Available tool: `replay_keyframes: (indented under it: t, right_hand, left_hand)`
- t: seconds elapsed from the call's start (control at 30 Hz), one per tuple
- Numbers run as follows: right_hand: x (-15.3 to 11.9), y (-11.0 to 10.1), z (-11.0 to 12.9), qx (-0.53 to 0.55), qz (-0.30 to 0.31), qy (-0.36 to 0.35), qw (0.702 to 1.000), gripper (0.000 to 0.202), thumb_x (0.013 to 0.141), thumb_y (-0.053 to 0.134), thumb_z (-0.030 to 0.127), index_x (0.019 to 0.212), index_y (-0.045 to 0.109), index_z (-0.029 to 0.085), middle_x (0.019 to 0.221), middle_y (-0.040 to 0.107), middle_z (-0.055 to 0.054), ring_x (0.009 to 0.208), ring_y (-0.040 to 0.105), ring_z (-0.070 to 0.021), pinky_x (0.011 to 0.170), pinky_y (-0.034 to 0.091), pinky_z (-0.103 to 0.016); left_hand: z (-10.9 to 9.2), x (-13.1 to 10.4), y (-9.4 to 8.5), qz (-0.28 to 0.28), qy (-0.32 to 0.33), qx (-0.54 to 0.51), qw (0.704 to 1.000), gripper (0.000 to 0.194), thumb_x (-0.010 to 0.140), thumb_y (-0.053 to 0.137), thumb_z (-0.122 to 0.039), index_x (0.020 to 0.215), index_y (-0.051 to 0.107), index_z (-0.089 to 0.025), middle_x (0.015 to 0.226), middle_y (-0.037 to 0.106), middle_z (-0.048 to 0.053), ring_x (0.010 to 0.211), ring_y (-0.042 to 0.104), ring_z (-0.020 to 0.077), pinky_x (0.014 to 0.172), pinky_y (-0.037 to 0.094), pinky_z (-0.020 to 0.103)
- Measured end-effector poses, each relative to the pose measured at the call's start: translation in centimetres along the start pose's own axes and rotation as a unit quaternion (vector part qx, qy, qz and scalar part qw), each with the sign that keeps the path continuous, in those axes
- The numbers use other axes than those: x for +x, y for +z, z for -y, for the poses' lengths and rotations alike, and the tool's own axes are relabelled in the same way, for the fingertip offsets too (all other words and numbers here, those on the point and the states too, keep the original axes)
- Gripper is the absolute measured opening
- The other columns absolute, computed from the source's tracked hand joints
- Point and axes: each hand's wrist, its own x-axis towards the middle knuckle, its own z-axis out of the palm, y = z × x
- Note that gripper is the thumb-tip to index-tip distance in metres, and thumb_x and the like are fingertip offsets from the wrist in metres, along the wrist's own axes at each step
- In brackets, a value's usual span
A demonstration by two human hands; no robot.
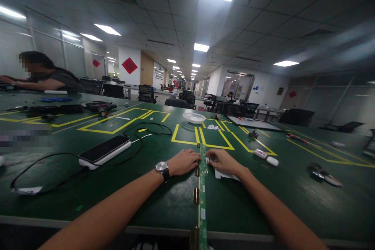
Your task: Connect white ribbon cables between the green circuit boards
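A long, narrow green circuit board [203,191] runs from the table's near edge up to my hands, with several brown-gold tabs [196,195] along its left side. My left hand [185,162], with a watch on the wrist, has its fingers closed against the board's left edge near the far end. Opposite it, my right hand [220,160] is pinched at the board's right edge. Between its fingertips shows a small white piece [208,160], whose kind I cannot make out. White paper or cloth [224,174] lies partly beneath the right hand.
On the green table [140,203], a black-and-white device [105,151] with a cable sits left. A white plastic basket [193,117] stands ahead. To the right lie a pink-and-white item [266,157] and a shiny tool [324,174]. A person [43,72] sits at far left.
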Motion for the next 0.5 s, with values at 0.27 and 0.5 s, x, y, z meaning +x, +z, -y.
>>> replay_keyframes:
  t: [0.27, 0.5]
  right_hand:
    - [-0.27, -0.32, 0.30, 0.015, -0.001, -0.028, 0.999, 0.017, 0.082, 0.062, 0.023, 0.097, 0.068, 0.019, 0.087, 0.068, -0.002, 0.076, 0.059, -0.0161, 0.070, 0.045, -0.026]
    - [-0.32, -0.64, 0.09, 0.016, 0.009, -0.019, 1.000, 0.017, 0.085, 0.063, 0.028, 0.098, 0.070, 0.020, 0.089, 0.070, -0.004, 0.080, 0.063, -0.0181, 0.074, 0.048, -0.029]
  left_hand:
    - [-0.01, 0.10, 0.05, 0.021, 0.000, -0.028, 0.999, 0.029, 0.100, 0.041, -0.027, 0.126, 0.055, -0.029, 0.127, 0.059, 0.003, 0.113, 0.050, 0.0241, 0.091, 0.043, 0.038]
    - [0.07, -0.19, 0.06, 0.018, -0.004, -0.032, 0.999, 0.036, 0.100, 0.040, -0.022, 0.133, 0.051, -0.031, 0.139, 0.054, 0.003, 0.118, 0.050, 0.0248, 0.093, 0.043, 0.040]
